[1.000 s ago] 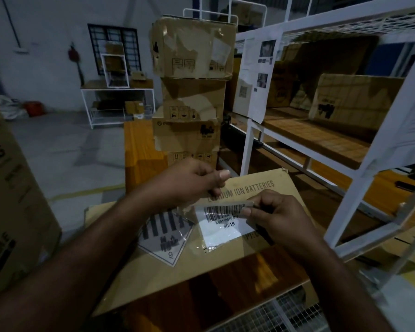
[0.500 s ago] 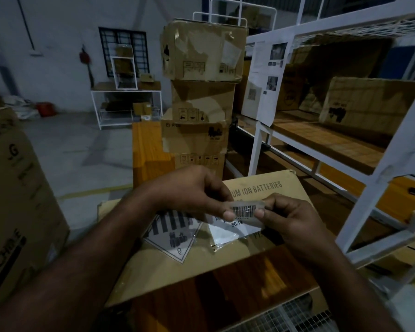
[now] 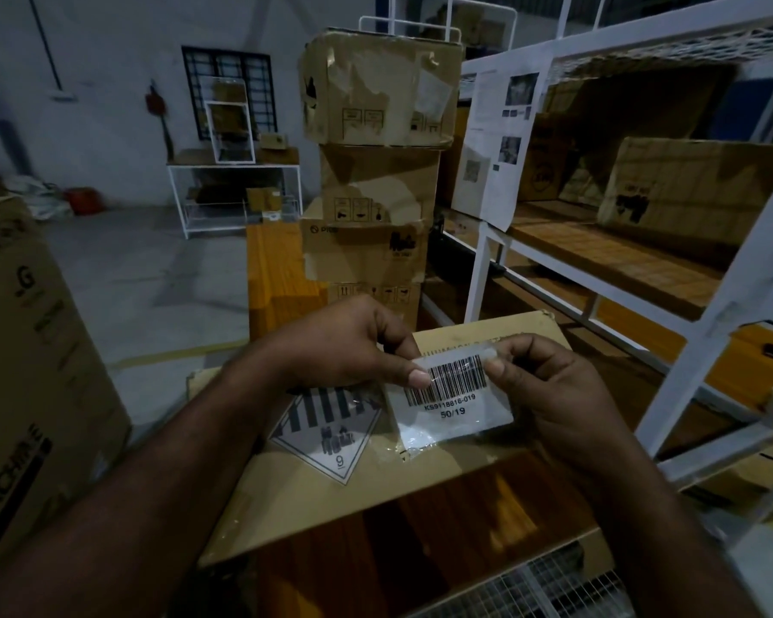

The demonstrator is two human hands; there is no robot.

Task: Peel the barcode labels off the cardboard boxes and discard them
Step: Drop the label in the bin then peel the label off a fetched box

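Both forearms come in from the bottom of the view, and the hands meet over the flat brown cardboard box (image 3: 313, 492) on the wood-grain table (image 3: 442, 550).

Left hand (image 3: 344, 345): back of the hand up, fingers curled under. Narrow grip, with the thumb tip (image 3: 418, 377) pressed on the left end of the barcode.

Right hand (image 3: 554, 394): fingers curled. Narrow grip, with fingertips (image 3: 494, 365) pinching the upper right corner of the same label.

White rectangular barcode label (image 3: 454, 394):
- It is held between the two grips, just above the far right part of the box top.
- The top edge is raised and tilted towards the camera.
- It has black bars, with "KS9118816-019" and "50/19" printed below them.
- Glossy, wrinkled clear film covers it and overhangs the edges, crumpled at the lower left corner.
- Can't tell whether the lower edge is stuck to the cardboard or free.

White diamond hazard sticker (image 3: 331, 425): black stripes and a "9", flat on the box, just left of the label and partly under the left hand.

Around the table:
- A stack of worn brown cartons (image 3: 376, 171) stands behind the box.
- A white metal shelving rack (image 3: 706, 332) on the right holds more cartons.
- A large printed brown carton (image 3: 27, 350) sits at the left edge.
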